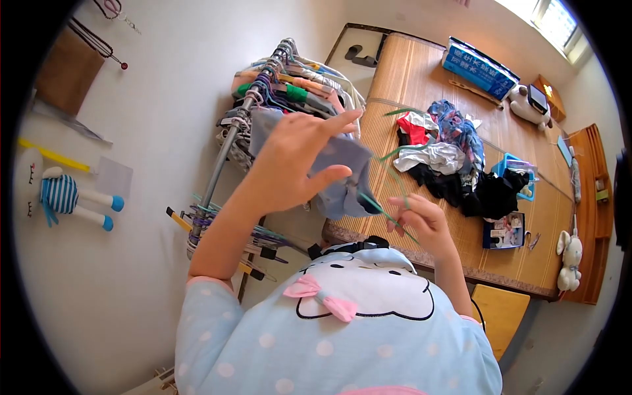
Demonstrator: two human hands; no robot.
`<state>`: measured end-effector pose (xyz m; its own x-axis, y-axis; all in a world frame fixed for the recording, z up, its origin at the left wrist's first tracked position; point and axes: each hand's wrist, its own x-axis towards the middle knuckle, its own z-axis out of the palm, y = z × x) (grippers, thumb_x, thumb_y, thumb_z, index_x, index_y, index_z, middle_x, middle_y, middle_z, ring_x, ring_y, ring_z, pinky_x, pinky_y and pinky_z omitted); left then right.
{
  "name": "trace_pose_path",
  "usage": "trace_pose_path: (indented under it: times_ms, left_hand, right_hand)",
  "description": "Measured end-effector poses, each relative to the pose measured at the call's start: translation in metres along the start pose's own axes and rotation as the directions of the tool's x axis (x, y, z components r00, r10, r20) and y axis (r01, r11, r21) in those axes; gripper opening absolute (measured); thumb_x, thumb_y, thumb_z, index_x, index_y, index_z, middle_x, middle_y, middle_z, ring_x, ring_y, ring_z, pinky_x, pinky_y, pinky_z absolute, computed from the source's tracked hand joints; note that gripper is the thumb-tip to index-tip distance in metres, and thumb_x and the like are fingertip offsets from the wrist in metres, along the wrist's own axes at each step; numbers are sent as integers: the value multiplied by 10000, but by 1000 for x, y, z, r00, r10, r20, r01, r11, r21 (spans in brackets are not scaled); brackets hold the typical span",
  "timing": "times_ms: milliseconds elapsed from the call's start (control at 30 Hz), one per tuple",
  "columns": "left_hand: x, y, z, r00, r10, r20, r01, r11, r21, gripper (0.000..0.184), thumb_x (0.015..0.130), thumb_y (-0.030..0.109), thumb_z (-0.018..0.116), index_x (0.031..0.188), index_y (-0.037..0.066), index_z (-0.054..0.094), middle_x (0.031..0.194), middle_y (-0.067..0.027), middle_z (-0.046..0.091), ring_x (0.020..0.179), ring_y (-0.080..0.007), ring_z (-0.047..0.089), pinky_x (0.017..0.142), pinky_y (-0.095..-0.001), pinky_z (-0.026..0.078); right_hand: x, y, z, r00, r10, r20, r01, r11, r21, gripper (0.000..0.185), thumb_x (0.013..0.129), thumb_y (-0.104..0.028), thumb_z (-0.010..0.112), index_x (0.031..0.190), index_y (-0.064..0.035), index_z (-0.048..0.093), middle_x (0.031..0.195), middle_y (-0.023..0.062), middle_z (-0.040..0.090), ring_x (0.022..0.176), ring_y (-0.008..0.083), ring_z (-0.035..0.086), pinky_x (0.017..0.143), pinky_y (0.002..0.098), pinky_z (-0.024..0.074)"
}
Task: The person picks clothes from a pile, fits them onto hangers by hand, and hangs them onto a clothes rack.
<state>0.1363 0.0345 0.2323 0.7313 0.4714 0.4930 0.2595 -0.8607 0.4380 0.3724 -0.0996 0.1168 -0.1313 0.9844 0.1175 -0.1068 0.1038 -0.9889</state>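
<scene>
My left hand (289, 158) is raised in front of the clothes rack, index finger and thumb stretched apart. Right behind it hangs a grey-blue garment (342, 172); no grip on the cloth shows. My right hand (421, 220) pinches a thin green hanger (376, 205), which slants beside the garment's lower edge and is partly blurred.
The metal rack (227, 141) holds many clothes, with spare hangers low down. On the mat-covered bed (408, 66) lie a clothes pile (442, 158), a blue pack (479, 68), a blue basket (505, 163) and a small box (488, 237). A yellow stool (503, 313) stands below.
</scene>
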Motion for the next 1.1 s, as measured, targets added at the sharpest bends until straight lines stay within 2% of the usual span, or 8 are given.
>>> trace_pose_path:
  times_ms: [67, 167, 333, 400, 467, 567, 900, 1100]
  left_hand:
    - [-1, -11, -4, 995, 55, 81, -73, 969, 236, 247, 857, 116, 642, 1098, 61, 622, 972, -76, 642, 928, -240, 577, 826, -356, 438]
    - [3, -17, 5, 996, 60, 58, -62, 998, 18, 205, 837, 24, 632, 1038, 64, 641, 854, -72, 600, 770, -221, 552, 692, -322, 441]
    - [15, -12, 7, 998, 38, -45, -46, 980, -192, 211, 827, -53, 607, 991, 58, 680, 765, -51, 546, 655, -165, 497, 581, -268, 399]
    - [15, -7, 2, 999, 4, -34, -11, 975, -221, 258, 824, -29, 623, 1050, 80, 685, 730, -52, 520, 657, -157, 506, 605, -272, 420]
    - [15, -5, 3, 1000, 6, -30, -13, 974, -226, 282, 826, -34, 619, 1072, 86, 687, 723, -48, 509, 651, -149, 494, 600, -267, 413]
    - [15, -5, 3, 1000, 6, -29, -12, 977, -213, 318, 828, -45, 611, 1105, 90, 687, 717, -44, 497, 640, -141, 479, 594, -261, 407]
    - [-25, -42, -10, 983, -133, -123, 144, 986, 82, 330, 843, -77, 567, 1109, 73, 691, 705, -28, 496, 625, -118, 489, 573, -239, 410]
    - [-28, -41, 28, 985, -35, -167, 59, 988, 143, 367, 833, -88, 570, 1136, 83, 686, 708, -29, 503, 616, -112, 483, 572, -239, 412]
  right_hand:
    - [-2, 3, -11, 1000, -1, -11, 2, 998, 62, 297, 923, -2, 506, 1195, 12, 624, 831, 33, 551, 717, 108, 606, 569, 229, 445]
    - [4, -9, -14, 985, -73, 153, 88, 992, -90, 295, 973, -128, 484, 1195, 6, 624, 864, 35, 572, 738, 107, 611, 559, 224, 440]
    - [23, -8, -7, 986, 128, 110, -164, 878, 450, 526, 995, -427, 413, 1301, -18, 539, 961, 33, 583, 759, 129, 602, 562, 208, 435]
    - [38, 3, -11, 987, 164, -3, -159, 962, 221, 509, 959, -391, 514, 1334, -47, 507, 986, 51, 580, 847, 169, 603, 643, 271, 471]
    - [55, 14, 5, 954, -257, -153, 140, 836, -531, 384, 871, -243, 647, 1211, -69, 596, 980, 73, 601, 919, 236, 591, 760, 353, 476]
    - [68, 35, 11, 946, -322, -17, 205, 640, -741, 317, 744, -105, 716, 1049, -61, 641, 960, 98, 618, 960, 284, 570, 858, 395, 444]
    - [29, 11, -67, 891, 347, -293, -394, 912, -117, 271, 741, 86, 554, 976, -38, 606, 811, -17, 502, 657, 52, 516, 554, 216, 433]
    - [36, -27, -30, 913, 254, -321, -285, 957, -55, 257, 765, 73, 529, 1006, -2, 578, 807, -27, 443, 601, 14, 486, 512, 176, 388]
